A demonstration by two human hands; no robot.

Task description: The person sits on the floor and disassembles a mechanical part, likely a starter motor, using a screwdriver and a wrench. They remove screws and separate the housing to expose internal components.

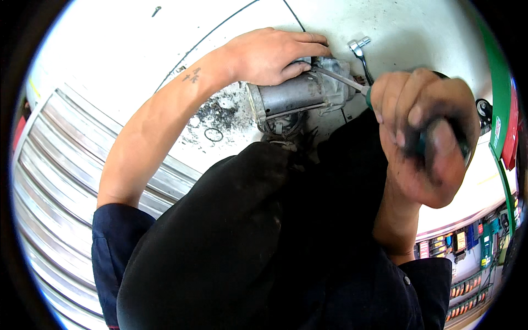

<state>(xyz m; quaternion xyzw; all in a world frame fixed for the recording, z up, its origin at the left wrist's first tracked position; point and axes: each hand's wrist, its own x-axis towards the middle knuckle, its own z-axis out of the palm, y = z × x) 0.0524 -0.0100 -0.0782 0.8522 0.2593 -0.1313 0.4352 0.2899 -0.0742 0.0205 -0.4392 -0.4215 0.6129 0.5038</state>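
Note:
A grimy metal starter motor (291, 94) lies on its side on the white worktop. From above, my left hand (269, 55) grips it, thumb on the near side and fingers over the far side. My right hand (423, 126) is closed around the dark green handle of a screwdriver (342, 78). Its shaft slants down to the left, and the tip meets the motor's end close to my left thumb. What the tip touches exactly is hidden. Below the motor's body, a round part with wires (283, 125) shows partly behind my dark clothing.
A ratchet wrench (358, 49) lies beyond the screwdriver. Black grit (217, 113) and a thin ring (214, 135) lie left of the motor. A small bolt (157, 11) sits far left. Ribbed metal slats (60, 181) run along the left; tool racks (467, 286) stand lower right.

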